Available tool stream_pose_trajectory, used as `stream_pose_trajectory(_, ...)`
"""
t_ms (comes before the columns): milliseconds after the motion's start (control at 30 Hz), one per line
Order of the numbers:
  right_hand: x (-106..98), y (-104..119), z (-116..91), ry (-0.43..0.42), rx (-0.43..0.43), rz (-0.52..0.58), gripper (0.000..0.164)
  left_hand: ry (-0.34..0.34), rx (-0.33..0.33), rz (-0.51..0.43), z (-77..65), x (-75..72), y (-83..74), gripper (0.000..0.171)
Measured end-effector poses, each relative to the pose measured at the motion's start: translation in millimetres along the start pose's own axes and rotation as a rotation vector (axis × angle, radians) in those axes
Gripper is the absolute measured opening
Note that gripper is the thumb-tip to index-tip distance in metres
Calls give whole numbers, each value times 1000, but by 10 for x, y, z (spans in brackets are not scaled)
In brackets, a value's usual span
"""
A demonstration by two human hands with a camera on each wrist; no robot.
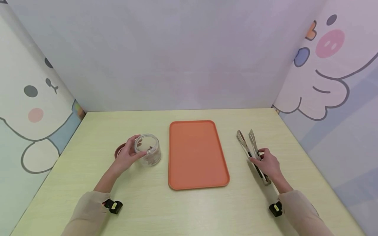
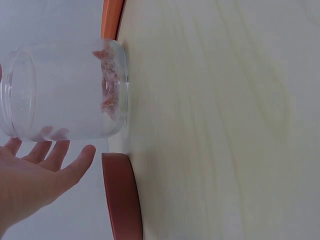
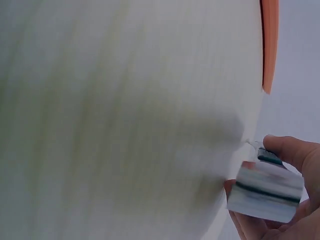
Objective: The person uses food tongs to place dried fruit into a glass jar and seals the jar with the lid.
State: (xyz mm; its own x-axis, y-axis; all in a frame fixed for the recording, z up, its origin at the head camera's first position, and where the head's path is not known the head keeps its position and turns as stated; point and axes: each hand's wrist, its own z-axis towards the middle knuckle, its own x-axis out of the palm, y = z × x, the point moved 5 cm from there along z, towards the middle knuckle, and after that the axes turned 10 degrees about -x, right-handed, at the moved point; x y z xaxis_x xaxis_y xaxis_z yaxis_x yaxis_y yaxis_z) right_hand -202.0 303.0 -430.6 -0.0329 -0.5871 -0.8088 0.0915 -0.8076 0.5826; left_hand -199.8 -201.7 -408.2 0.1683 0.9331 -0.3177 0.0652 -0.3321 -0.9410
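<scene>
A clear glass jar stands lidless left of the orange tray, with pinkish-brown pieces at its bottom. My left hand holds the jar near its rim, thumb on the near side and fingers on the far side. Partly hidden behind that hand is a round reddish-brown lid, seen edge-on beside the jar in the left wrist view. On the right, my right hand grips metal tongs with black on the handles. Their arms are spread, tips pointing away from me; the hand covers part of one arm.
Between the hands, an orange rectangular tray lies flat on the pale wood-grain table. A plain light wall rises behind the table's back edge, with cartoon-printed panels at both sides.
</scene>
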Motion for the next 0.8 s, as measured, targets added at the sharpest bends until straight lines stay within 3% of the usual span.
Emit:
stream_pose_trajectory(533,9,10,7,19,-45,-74,58,9,-1,-32,5,2,2,71)
stream_pose_trajectory(800,-66,89,8,-56,-92,-81,58,9,-5,-24,7,-5,7,72)
